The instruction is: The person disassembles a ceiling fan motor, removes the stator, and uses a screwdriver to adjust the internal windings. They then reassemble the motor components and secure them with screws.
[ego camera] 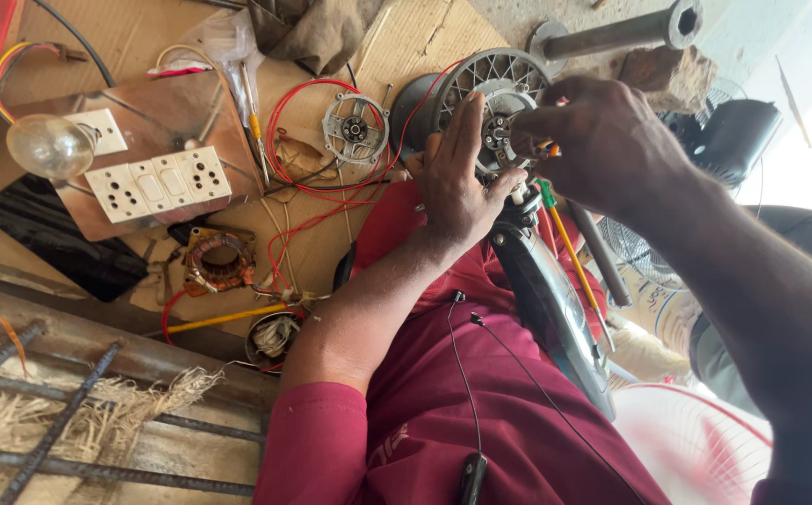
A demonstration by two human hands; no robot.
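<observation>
A grey fan motor housing point(490, 79) with a ribbed round end plate stands on a dark fan body point(556, 309) resting across my lap. My left hand point(457, 178) presses flat against the side of the motor, fingers pointing up. My right hand point(602, 140) pinches something small with an orange tip at the motor's centre hub; what it is I cannot make out. A green-and-yellow-handled screwdriver point(565, 238) lies just below my right hand along the fan body.
On the cardboard to the left lie a round bearing plate point(355, 128), red wires point(298, 201), a copper-wound stator point(219, 262), a switch-and-socket board point(158, 182) with a light bulb point(50, 145). A steel pipe point(621, 33) and a fan guard point(705, 440) are at the right.
</observation>
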